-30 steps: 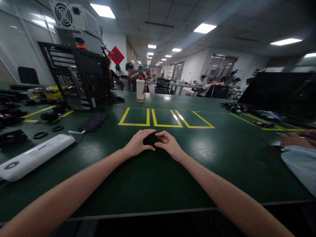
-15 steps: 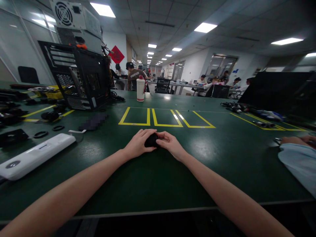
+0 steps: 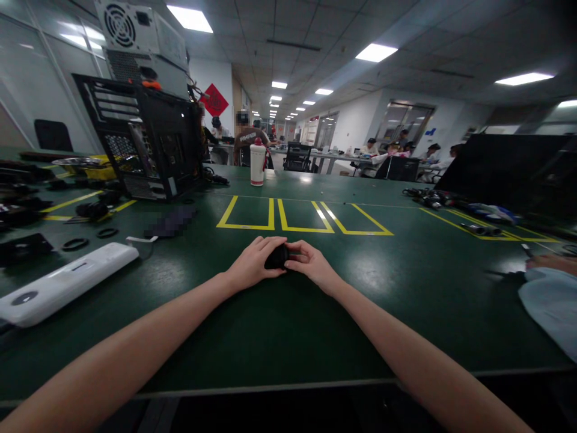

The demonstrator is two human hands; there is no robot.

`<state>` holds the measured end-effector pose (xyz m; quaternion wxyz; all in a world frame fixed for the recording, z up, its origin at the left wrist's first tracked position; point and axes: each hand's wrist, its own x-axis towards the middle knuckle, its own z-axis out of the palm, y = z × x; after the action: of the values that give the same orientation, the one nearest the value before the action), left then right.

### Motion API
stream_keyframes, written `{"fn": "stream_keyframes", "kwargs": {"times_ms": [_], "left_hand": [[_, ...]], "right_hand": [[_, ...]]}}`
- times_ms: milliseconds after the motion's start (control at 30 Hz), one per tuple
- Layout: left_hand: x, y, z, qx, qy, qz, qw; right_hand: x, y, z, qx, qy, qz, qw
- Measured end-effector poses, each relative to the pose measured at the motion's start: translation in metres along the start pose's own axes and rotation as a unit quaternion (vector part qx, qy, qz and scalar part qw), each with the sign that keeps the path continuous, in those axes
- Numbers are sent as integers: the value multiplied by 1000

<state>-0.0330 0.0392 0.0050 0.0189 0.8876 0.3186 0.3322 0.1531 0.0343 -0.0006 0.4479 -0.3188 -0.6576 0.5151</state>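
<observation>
A small black round object [image 3: 276, 257] is between my hands above the green table [image 3: 288, 337], in front of the yellow tape outlines [image 3: 306, 229]. My left hand [image 3: 255, 261] wraps round its left side, fingers over the top and thumb below. At its right edge, the curled fingertips and thumb of my right hand [image 3: 311, 264] pinch the rim. What exactly the object is cannot be made out.
On the left are a white power strip [image 3: 67, 282], black rings [image 3: 74, 245] and a black computer case [image 3: 153, 138]. A white bottle [image 3: 257, 163] stands at the back. At the right edge, a co-worker's pale blue sleeve [image 3: 550, 300] lies near cables [image 3: 428, 197].
My right fingers have shifted slightly at the object's right edge, and my left hand has stayed in place. The co-worker's hand and sleeve at the right have moved a little further right.
</observation>
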Motion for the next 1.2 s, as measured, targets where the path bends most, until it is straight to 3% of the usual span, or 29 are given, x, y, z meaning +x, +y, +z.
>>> {"fn": "stream_keyframes", "kwargs": {"times_ms": [267, 567, 833, 1067, 1200], "left_hand": [[1, 2, -2, 27, -6, 6, 1000], [2, 0, -4, 46, -14, 14, 999], [3, 2, -4, 46, -14, 14, 999], [4, 3, -5, 42, -12, 17, 999], [3, 2, -4, 39, -12, 16, 999]], "right_hand": [[0, -4, 3, -11, 29, 24, 999], [0, -4, 0, -27, -2, -1, 1000], [3, -2, 1, -35, 36, 27, 998], [3, 0, -3, -17, -11, 5, 1000], [4, -1, -1, -18, 7, 6, 1000]]}}
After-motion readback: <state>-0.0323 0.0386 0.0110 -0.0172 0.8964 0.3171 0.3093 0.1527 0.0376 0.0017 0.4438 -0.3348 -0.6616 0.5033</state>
